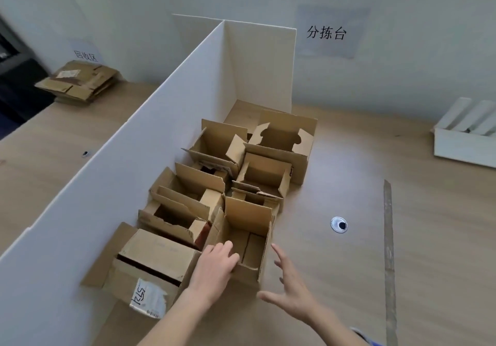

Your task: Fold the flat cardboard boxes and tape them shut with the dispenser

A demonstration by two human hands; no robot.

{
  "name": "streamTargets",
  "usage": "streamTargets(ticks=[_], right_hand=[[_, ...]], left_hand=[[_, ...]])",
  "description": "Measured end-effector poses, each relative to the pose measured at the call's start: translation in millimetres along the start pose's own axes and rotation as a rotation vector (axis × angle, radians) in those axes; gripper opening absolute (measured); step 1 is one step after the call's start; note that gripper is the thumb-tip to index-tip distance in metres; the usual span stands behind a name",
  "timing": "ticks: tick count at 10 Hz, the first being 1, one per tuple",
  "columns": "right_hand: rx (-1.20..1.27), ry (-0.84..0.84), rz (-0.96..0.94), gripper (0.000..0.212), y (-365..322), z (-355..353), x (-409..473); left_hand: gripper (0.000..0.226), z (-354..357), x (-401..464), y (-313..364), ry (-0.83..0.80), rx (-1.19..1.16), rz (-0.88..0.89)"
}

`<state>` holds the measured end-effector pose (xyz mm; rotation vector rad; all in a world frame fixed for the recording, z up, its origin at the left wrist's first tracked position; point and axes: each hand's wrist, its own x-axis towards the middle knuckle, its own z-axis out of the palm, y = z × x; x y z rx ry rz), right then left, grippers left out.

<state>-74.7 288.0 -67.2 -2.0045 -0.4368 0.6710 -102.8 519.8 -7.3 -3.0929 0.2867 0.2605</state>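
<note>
Down at the near end of the tabletop (349, 278), the left hand (214, 267) grips the near-left wall of an open cardboard box (248, 238), its fingers curled over the rim. Just right of that box the right hand (291, 289) hovers with fingers spread and straight, holding nothing and apart from the cardboard. Other erected boxes (257, 163) stand in two rows along the white divider (128, 157), and flattened boxes (77, 82) lie stacked beyond it.

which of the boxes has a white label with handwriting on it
The nearest box, at the row's near-left end beside the white divider. Its white label carries handwritten digits; no other box in the row shows handwriting.
</note>
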Motion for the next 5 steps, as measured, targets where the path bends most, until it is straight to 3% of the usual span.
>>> streamTargets(ticks=[1,3,4,5], right_hand=[[0.022,-0.006,0.023,0.099,-6.3,3.8,7.8],[-0.116,-0.065,0.040,0.101,-16.1,-4.9,6.3],[-0.261,-0.048,0.016,0.097,-22.7,-13.5,-1.6],[-0.561,0.019,0.020,0.085,-28.6,-27.5,-19.5]], left_hand=[[0.045,-1.1,8.2,-5.2,-0.020,0.035,0.019],[0.039,-13.9,2.0,0.2,-0.108,-0.027,-0.059],[0.049,-20.3,0.7,2.6,-0.073,-0.022,-0.060],[0.059,-40.7,-2.9,16.2,0.002,-0.030,-0.070]])
